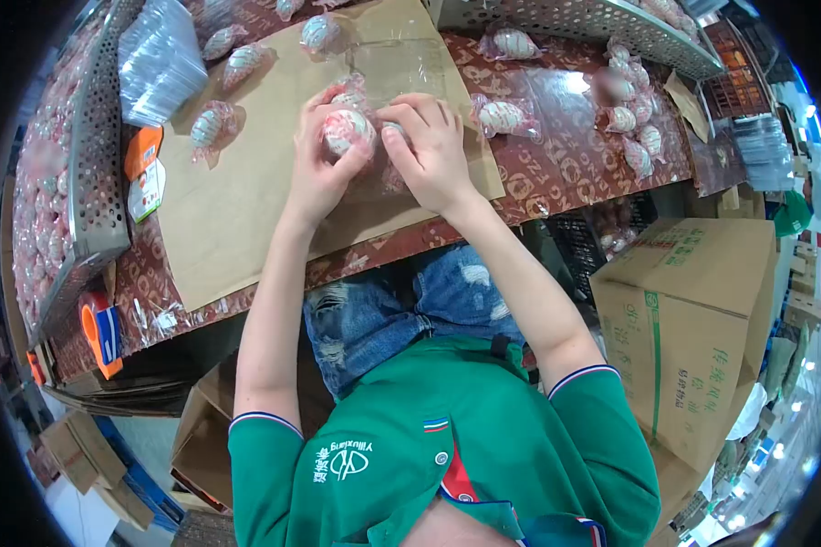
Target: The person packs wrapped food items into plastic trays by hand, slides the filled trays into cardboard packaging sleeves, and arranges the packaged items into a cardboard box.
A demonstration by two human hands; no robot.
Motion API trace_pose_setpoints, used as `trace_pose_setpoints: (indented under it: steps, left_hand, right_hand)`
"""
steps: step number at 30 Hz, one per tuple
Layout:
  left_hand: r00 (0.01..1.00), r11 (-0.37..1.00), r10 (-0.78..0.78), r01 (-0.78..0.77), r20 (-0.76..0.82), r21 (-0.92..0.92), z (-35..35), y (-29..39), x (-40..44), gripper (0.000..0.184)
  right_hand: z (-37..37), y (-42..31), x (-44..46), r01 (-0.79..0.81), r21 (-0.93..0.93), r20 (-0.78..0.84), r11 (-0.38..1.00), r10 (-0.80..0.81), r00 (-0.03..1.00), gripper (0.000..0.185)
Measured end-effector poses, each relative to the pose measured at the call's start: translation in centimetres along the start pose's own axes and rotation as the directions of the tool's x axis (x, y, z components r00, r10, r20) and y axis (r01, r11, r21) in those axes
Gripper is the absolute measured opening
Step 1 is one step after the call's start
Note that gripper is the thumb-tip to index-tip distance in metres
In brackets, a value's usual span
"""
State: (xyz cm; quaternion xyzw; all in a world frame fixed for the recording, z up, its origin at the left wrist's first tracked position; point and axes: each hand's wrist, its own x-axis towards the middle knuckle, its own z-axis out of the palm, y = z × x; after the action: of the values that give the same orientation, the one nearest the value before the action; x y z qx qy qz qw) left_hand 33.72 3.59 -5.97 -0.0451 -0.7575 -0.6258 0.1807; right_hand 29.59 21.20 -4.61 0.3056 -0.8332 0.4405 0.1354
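Observation:
My left hand (316, 169) is closed round a wrapped egg (345, 133), white under clear film with red print. Close beside it, my right hand (431, 155) has its fingers curled over another wrapped egg (396, 130), mostly hidden under the thumb and fingers. Both hands are above a sheet of brown cardboard (237, 196) on the table. Beyond the left hand, more film shows, partly covered by the fingers. Loose wrapped eggs lie around: one (213, 126) to the left, one (320, 35) farther back, and one (505, 118) just right of my right hand.
A perforated metal tray (100, 155) full of wrapped eggs stands at the left, near stacked clear plastic trays (161, 59). Another metal tray (602, 27) is at the back right. An orange tape dispenser (100, 333) is at the table edge. A large carton (684, 319) stands right.

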Motion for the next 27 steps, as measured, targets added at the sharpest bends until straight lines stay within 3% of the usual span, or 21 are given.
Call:
trace_pose_setpoints:
  steps: [1, 5, 6, 8, 9, 10, 12, 13, 15, 16, 17, 19, 20, 23, 24, 25, 27]
  left_hand:
    - [0.997, 0.983, 0.048, -0.057, 0.053, 0.175, -0.4, 0.7, -0.3, 0.042]
    - [0.993, 0.998, -0.062, 0.063, 0.097, -0.007, -1.7, 3.6, -1.5, 0.039]
    - [0.993, 0.997, -0.072, 0.073, 0.094, -0.005, -2.0, 4.1, -1.9, 0.039]
    - [0.987, 0.983, -0.039, 0.010, 0.154, 0.186, -2.7, 4.5, -2.7, 0.039]
    - [0.990, 0.996, -0.074, 0.067, 0.120, 0.064, -2.7, 4.1, -3.2, 0.038]
    - [0.989, 0.995, -0.084, 0.076, 0.118, 0.070, -2.6, 4.1, -3.5, 0.038]
    - [0.997, 0.906, 0.007, -0.041, 0.081, 0.421, -2.4, 4.2, -3.9, 0.038]
    - [0.997, 0.905, -0.002, -0.031, 0.076, 0.424, -2.4, 4.0, -3.8, 0.038]
    - [0.994, 0.957, -0.095, 0.104, -0.048, 0.269, -2.2, 2.9, -2.5, 0.042]
    - [0.989, 0.988, -0.115, 0.125, -0.097, 0.094, -1.9, 2.4, -2.6, 0.045]
    - [0.989, 0.988, -0.114, 0.123, -0.099, 0.096, -1.8, 2.1, -2.6, 0.045]
    - [0.995, 0.984, -0.037, 0.053, -0.094, 0.172, -1.8, 1.8, -3.2, 0.050]
    - [0.998, 0.898, 0.049, -0.030, -0.032, 0.439, -1.6, 3.3, -3.3, 0.052]
    - [0.987, 0.848, 0.162, -0.133, -0.012, 0.513, -1.1, 3.4, -3.6, 0.049]
    - [0.992, 0.909, 0.111, -0.080, -0.053, 0.410, -1.0, 3.6, -3.6, 0.038]
    - [0.992, 0.907, 0.115, -0.082, -0.056, 0.413, -0.5, 3.5, -3.8, 0.038]
    - [0.949, 0.968, 0.186, -0.133, -0.254, 0.212, 0.8, 3.3, -4.4, 0.026]
  right_hand:
    - [0.0, -0.1, 0.0, 0.010, 0.000, -0.005, 1.000, -0.010, 1.000, 0.022]
    - [0.8, -0.6, -0.1, 0.052, 0.056, 0.035, 0.997, -0.054, 0.998, 0.023]
    - [0.8, -0.6, -0.1, 0.046, 0.061, 0.042, 0.997, -0.049, 0.998, 0.023]
    - [0.8, -0.6, 0.0, 0.007, 0.082, 0.056, 0.997, -0.012, 0.998, 0.022]
    - [0.7, -0.7, -0.1, -0.001, 0.089, 0.062, 0.996, -0.005, 0.998, 0.022]
    - [0.6, -0.8, -0.1, 0.028, 0.097, 0.076, 0.995, -0.036, 0.996, 0.024]
    - [0.8, -1.2, 0.0, 0.051, 0.113, 0.085, 0.992, -0.060, 0.995, 0.025]
    - [0.9, -1.4, 0.0, 0.043, 0.107, 0.095, 0.993, -0.053, 0.994, 0.025]
    - [1.2, -1.3, 0.1, 0.049, 0.103, 0.112, 0.993, -0.060, 0.992, 0.025]
    - [1.6, -1.1, -0.1, 0.037, 0.111, 0.085, 0.993, -0.047, 0.995, 0.025]
    - [1.7, -1.4, 0.1, 0.028, 0.119, 0.058, 0.993, -0.035, 0.998, 0.026]
    - [1.2, -2.0, 0.2, 0.038, 0.126, 0.063, 0.991, -0.046, 0.997, 0.028]
    - [1.0, -2.4, 0.2, 0.051, 0.127, 0.068, 0.991, -0.060, 0.996, 0.031]
    - [1.6, -1.8, 0.2, 0.077, 0.088, 0.086, 0.993, -0.084, 0.993, 0.034]
    - [1.8, -1.8, 0.2, 0.084, 0.090, 0.080, 0.992, -0.091, 0.993, 0.034]
    - [2.0, -1.7, 0.1, 0.074, 0.116, 0.075, 0.990, -0.083, 0.994, 0.033]
    - [2.0, -1.6, -0.2, 0.059, 0.139, 0.076, 0.988, -0.070, 0.995, 0.032]
